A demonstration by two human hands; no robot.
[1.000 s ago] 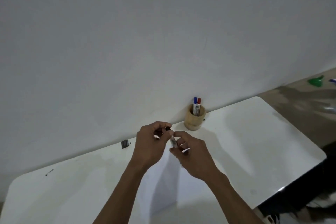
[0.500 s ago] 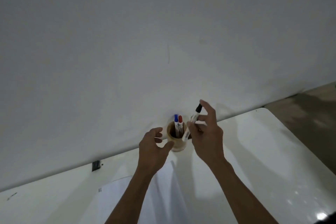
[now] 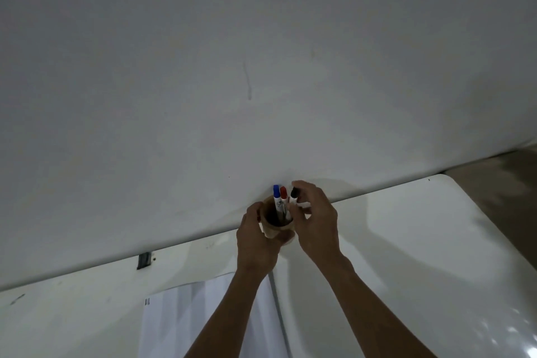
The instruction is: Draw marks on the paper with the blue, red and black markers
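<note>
A wooden pen cup [image 3: 276, 229] stands at the far edge of the white table [image 3: 406, 256], against the wall. In it stand the blue marker [image 3: 276, 192], the red marker [image 3: 283, 194] and the black marker [image 3: 294, 195], all capped. My left hand [image 3: 255, 241] wraps around the cup from the left. My right hand [image 3: 315, 221] holds the black marker's upper part with thumb and fingers, its lower end inside the cup. The white paper [image 3: 186, 322] lies on the table toward me, partly hidden under my forearms.
A grey-white wall [image 3: 261, 67] rises right behind the table. A small dark clip or bracket [image 3: 144, 260] sits at the table's back edge to the left. The table's right corner [image 3: 444, 180] is rounded, with brown floor beyond it.
My right hand carried the capped black marker from mid-air into the cup beside the blue and red ones. My left hand closed around the cup. The view tilted up.
</note>
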